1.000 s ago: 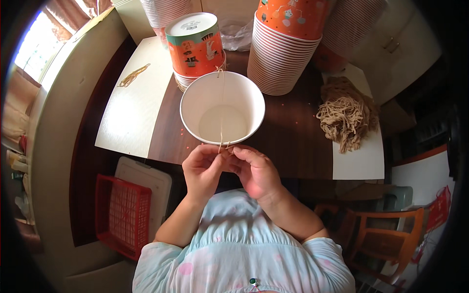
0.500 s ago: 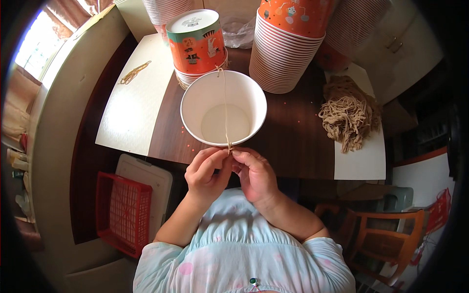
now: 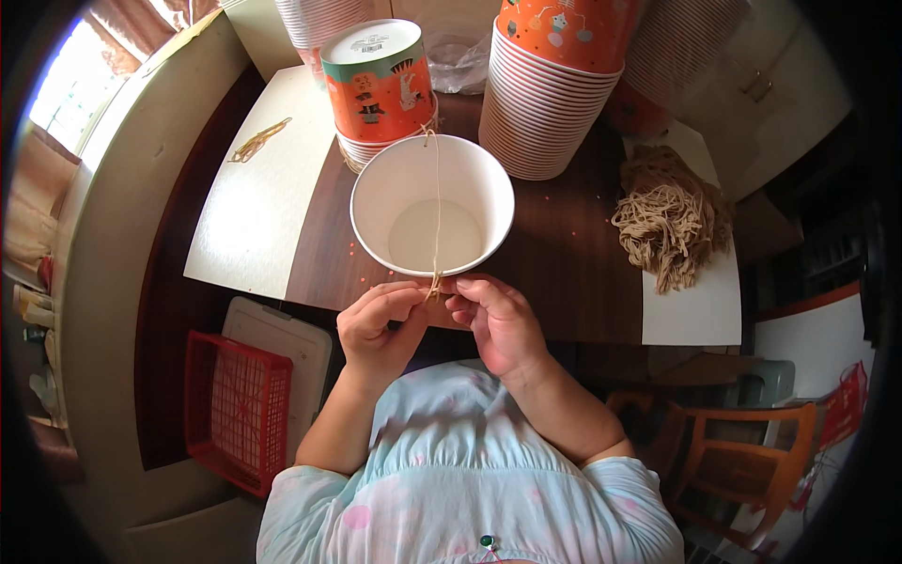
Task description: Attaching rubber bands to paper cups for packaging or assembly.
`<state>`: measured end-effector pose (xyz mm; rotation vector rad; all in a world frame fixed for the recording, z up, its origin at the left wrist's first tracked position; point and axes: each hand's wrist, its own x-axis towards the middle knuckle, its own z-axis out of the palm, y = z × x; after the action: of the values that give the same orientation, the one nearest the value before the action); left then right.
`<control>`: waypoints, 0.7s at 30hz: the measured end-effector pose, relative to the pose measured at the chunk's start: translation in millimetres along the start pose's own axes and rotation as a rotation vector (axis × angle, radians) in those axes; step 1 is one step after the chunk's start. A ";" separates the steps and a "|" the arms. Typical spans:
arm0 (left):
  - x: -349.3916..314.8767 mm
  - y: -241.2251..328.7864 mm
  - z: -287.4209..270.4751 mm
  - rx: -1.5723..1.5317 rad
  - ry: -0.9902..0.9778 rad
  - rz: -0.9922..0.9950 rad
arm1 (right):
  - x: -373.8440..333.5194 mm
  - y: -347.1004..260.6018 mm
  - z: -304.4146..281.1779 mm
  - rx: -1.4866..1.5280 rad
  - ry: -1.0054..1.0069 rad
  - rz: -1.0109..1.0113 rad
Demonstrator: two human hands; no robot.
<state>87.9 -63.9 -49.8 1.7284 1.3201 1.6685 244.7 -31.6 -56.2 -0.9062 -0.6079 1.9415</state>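
A white paper bucket [image 3: 385, 211] stands open side up near the table's front edge. Thin tan twine [image 3: 437, 207] runs across its mouth, from the far rim to a small knot at the near rim. My left hand [image 3: 383, 324] pinches the twine just left of this knot, thumb and forefinger together. On the knot's other side my right hand [image 3: 500, 321] is closed in a pinch close under the rim, seemingly on a twine end; its fingertips partly hide what they hold.
Behind the bucket stand an upside-down orange bucket stack [image 3: 381, 99] and a taller stack of buckets [image 3: 545, 103]. A heap of tan twine [image 3: 672, 221] lies at the right, loose strands [image 3: 258, 141] at the left. Below left is a red basket [image 3: 240, 409]; a wooden chair [image 3: 742, 461] stands lower right.
My hands have moved slightly apart at the knot, the left one going left and the right one a little right. The bucket has shifted a touch.
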 end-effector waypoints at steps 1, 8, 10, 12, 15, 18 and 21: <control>0.4 1.2 -0.3 0.000 0.000 -0.001 | -0.6 -1.9 1.8 -0.033 -0.003 0.006; 7.0 3.9 0.0 0.014 -0.058 0.045 | 1.1 0.3 15.3 0.046 -0.114 0.075; 7.3 5.0 -2.0 0.008 -0.069 0.015 | 4.4 3.1 13.4 0.070 -0.121 0.071; 5.7 2.6 -4.1 -0.041 -0.028 -0.058 | 12.1 11.7 1.4 0.199 -0.148 0.115; 4.5 -7.7 -5.1 -0.104 0.037 -0.117 | 8.7 3.4 -2.8 0.043 -0.109 0.076; 5.5 -5.1 -9.9 -0.117 -0.030 -0.197 | 4.5 -7.5 1.0 -0.161 -0.121 -0.019; 6.4 -3.3 -7.6 -0.169 -0.036 -0.257 | 2.0 -15.4 4.1 -0.262 -0.173 -0.118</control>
<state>78.8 -59.5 -47.3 1.4204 1.2835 1.5480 248.6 -22.5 -43.5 -0.8451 -1.0135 1.8728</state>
